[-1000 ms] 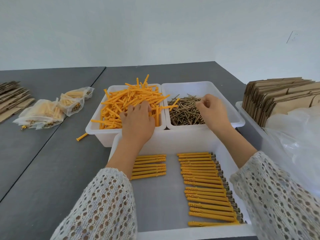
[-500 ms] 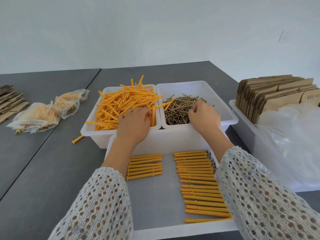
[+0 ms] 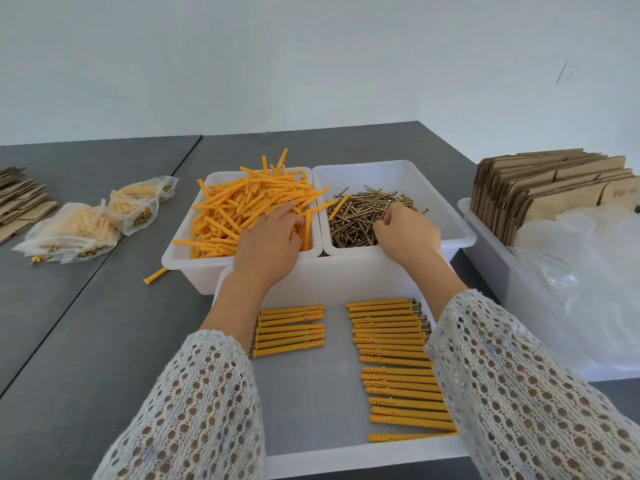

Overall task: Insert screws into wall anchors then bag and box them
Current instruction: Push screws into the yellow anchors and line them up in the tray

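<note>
My left hand (image 3: 270, 240) reaches into the white bin (image 3: 180, 261) of loose orange wall anchors (image 3: 239, 209); its fingers curl into the pile and the thumb lies against an anchor. My right hand (image 3: 407, 233) is in the neighbouring white bin (image 3: 457, 220) of brass screws (image 3: 356, 213), fingertips curled and pinching at the screws. In front, a shallow white tray (image 3: 311, 403) holds assembled anchors with screws: a short row (image 3: 291, 329) on the left and a long column (image 3: 391, 344) on the right, partly hidden by my right sleeve.
Filled clear bags (image 3: 79, 226) lie on the grey table at left, beside flat cardboard (image 3: 20, 202). One loose anchor (image 3: 156, 275) lies by the anchor bin. At right, a white bin (image 3: 491, 258) holds folded cardboard boxes (image 3: 554, 188) and empty plastic bags (image 3: 588, 278).
Both hands stayed in their bins. The right hand dropped lower onto the screw pile and its fingers curled in. The left fingers dug further into the anchors.
</note>
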A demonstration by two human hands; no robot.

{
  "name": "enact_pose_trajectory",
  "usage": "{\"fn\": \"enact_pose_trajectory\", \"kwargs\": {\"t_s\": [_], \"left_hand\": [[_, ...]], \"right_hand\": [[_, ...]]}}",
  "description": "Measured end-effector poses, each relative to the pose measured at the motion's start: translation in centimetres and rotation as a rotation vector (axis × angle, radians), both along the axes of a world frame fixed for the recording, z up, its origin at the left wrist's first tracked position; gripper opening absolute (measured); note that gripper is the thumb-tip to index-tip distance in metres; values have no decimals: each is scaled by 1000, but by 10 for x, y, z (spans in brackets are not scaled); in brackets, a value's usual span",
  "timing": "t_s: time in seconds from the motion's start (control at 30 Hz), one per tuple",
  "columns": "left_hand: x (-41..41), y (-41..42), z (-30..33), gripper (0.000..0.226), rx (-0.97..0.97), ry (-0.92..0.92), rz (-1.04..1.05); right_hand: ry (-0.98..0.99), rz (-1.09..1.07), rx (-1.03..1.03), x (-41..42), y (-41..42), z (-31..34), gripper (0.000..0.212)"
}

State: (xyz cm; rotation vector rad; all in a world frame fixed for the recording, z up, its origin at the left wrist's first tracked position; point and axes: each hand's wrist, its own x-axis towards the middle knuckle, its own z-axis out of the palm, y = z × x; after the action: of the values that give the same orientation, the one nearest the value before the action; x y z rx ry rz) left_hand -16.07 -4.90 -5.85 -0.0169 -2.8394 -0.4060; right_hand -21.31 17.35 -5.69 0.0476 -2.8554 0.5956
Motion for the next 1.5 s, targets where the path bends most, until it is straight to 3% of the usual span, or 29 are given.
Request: {"fn": "enact_pose_trajectory", "kwargs": {"t_s": [0.17, 0.37, 0.63, 0.83, 1.0, 1.27, 1.5], "left_hand": [[1, -1, -1, 38, 42, 31, -25], [4, 1, -1, 35, 141, 109, -18], [8, 12, 2, 18, 317, 370, -55], [9, 17, 11, 16, 472, 562, -115], [7, 17, 14, 14, 588, 639, -76], [10, 26, 11, 15, 702, 563, -140], [6, 34, -1, 35, 612, 339, -272]], "right_hand": [[-35, 40, 51, -3, 1, -2, 18], [-169, 235, 121, -8, 4, 0, 24], [-171, 241, 136, -10, 3, -2, 30], [-300, 324, 165, -9, 4, 5, 27], [-180, 243, 98, -6, 3, 0, 25], [-26, 101, -80, -4, 2, -2, 16], [17, 73, -225, -1, 4, 3, 10]]}}
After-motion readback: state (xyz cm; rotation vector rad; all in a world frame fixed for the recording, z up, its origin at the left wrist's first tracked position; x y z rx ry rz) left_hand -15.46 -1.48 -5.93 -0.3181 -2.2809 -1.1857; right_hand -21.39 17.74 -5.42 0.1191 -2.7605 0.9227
